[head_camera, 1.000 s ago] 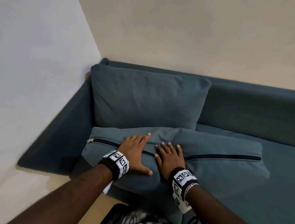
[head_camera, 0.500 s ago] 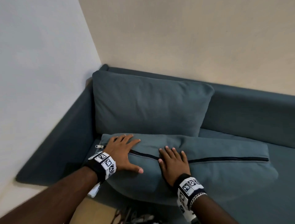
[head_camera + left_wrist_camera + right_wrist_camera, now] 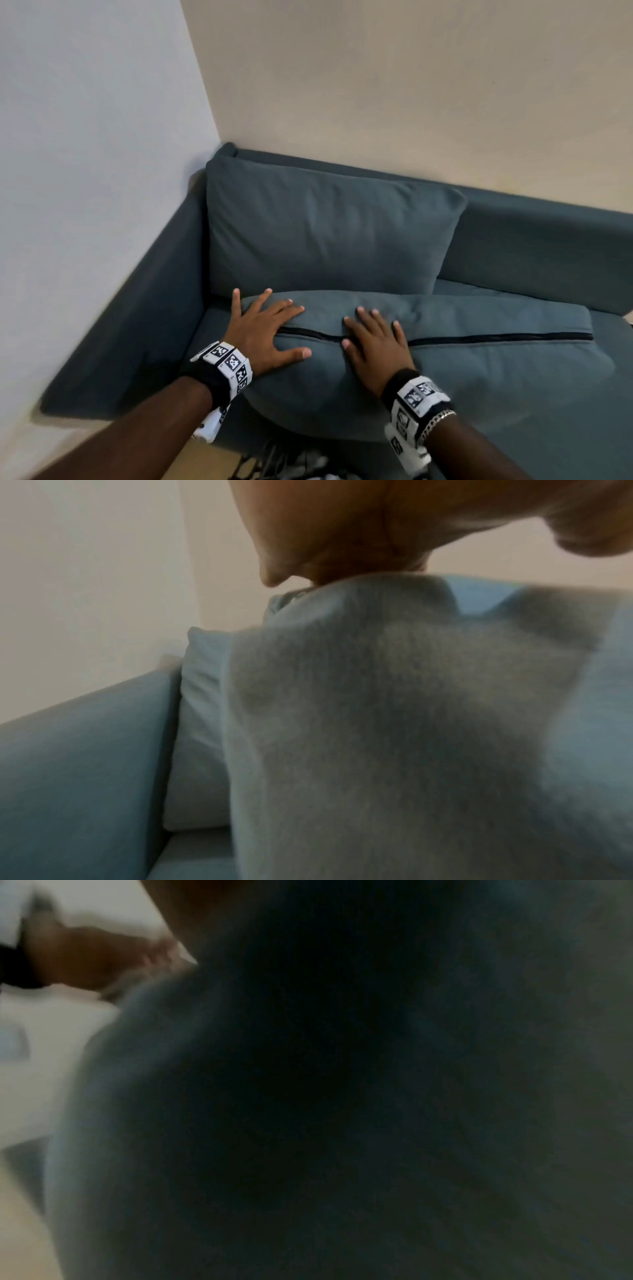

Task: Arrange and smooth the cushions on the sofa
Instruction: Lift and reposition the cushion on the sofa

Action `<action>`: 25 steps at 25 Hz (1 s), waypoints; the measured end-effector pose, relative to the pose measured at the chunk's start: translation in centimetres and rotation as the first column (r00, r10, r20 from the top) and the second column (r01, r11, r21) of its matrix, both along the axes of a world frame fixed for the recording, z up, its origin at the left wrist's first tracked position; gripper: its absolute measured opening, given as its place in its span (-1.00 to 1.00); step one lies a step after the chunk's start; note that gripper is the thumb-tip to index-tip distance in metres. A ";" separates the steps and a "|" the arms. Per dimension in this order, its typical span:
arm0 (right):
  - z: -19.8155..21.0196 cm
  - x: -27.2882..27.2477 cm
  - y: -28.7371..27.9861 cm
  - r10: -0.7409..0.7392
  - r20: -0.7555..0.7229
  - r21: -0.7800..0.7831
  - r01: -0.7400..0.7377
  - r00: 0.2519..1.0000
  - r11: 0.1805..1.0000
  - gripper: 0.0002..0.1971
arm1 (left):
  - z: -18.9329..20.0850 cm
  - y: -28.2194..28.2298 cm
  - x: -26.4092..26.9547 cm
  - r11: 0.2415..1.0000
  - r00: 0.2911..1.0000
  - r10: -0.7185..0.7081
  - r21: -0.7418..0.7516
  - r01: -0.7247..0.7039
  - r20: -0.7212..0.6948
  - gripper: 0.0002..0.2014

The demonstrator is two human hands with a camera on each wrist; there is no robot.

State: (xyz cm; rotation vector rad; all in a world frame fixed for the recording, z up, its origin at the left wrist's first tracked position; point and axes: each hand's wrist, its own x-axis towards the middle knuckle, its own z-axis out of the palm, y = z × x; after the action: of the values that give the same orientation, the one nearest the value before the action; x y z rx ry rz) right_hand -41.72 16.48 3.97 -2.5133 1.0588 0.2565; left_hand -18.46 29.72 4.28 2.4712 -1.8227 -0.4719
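Note:
A teal cushion with a black zipper (image 3: 479, 363) lies on the sofa seat, its zipper side facing up. My left hand (image 3: 265, 327) presses flat on its left end with fingers spread. My right hand (image 3: 373, 337) lies flat on the middle of it, across the zipper line. A second teal cushion (image 3: 325, 233) stands upright against the sofa back in the corner. In the left wrist view the lying cushion (image 3: 394, 723) fills the frame under my left hand (image 3: 342, 534), and the upright cushion (image 3: 202, 723) shows beside it. The right wrist view is dark and blurred against the cushion (image 3: 342, 1096).
The teal sofa (image 3: 548, 246) sits in a room corner, its left armrest (image 3: 137, 335) against a white wall (image 3: 85, 171). A beige wall rises behind the backrest. Dark and white fabric (image 3: 291, 466) shows at the bottom edge in front of the seat.
The lying cushion has slid back toward the upright cushion and into the corner. Both hands went with it, and the left hand moved to the cushion's left end with fingers spread wider.

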 end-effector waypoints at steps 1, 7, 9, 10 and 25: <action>1.8 0.6 0.0 -0.066 0.194 -0.021 0.071 0.979 0.997 -0.25 | -0.4 0.8 0.6 1.000 0.999 0.017 -0.019 -0.018 -0.050 0.01; 3.0 2.8 2.5 -0.108 0.294 -0.210 0.175 0.950 0.962 -0.31 | -2.3 1.9 2.1 0.978 0.991 0.022 -0.204 -0.048 -0.130 -0.11; -0.4 2.5 3.1 -0.035 -0.111 -0.016 0.033 0.993 0.999 -0.08 | -2.8 1.8 1.8 0.973 0.988 -0.009 -0.229 -0.026 -0.154 -0.09; 0.1 2.8 3.2 -0.055 -0.144 0.017 0.058 0.988 0.998 -0.18 | -3.1 1.9 1.8 0.965 0.987 -0.007 -0.259 -0.035 -0.158 -0.07; 7.7 7.7 5.3 -0.154 0.768 -0.049 0.296 0.622 0.954 -0.49 | -4.5 1.6 3.9 0.739 0.521 0.299 -0.151 -0.656 -0.800 -0.39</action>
State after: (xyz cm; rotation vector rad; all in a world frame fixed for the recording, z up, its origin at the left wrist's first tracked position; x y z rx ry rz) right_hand -34.00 21.82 11.69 -2.1911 1.0154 -0.9410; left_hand -14.58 31.35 -0.26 1.8923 -0.7253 -0.7578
